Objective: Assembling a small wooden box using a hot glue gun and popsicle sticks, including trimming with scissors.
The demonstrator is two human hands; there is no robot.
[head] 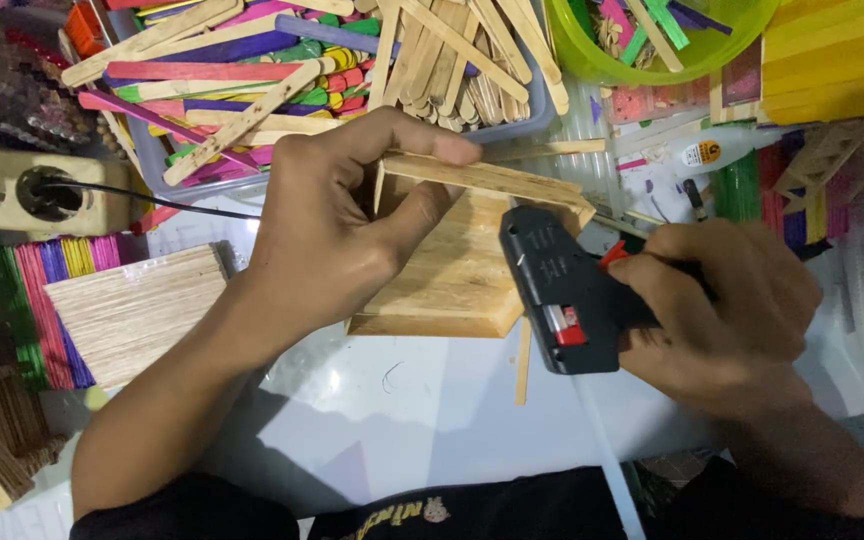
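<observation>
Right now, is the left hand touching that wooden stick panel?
Touching. The head view shows the left hand gripping the wooden stick panel, fingers over its top edge and thumb pressed on its face, no gap visible.

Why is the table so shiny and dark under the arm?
In the head view, the white table gleams with soft glare from light overhead; the left hand and its arm cast a grey shadow beneath; the wooden stick piece and black glue gun look sharp, while the frame's corners go slightly blurry.
</observation>
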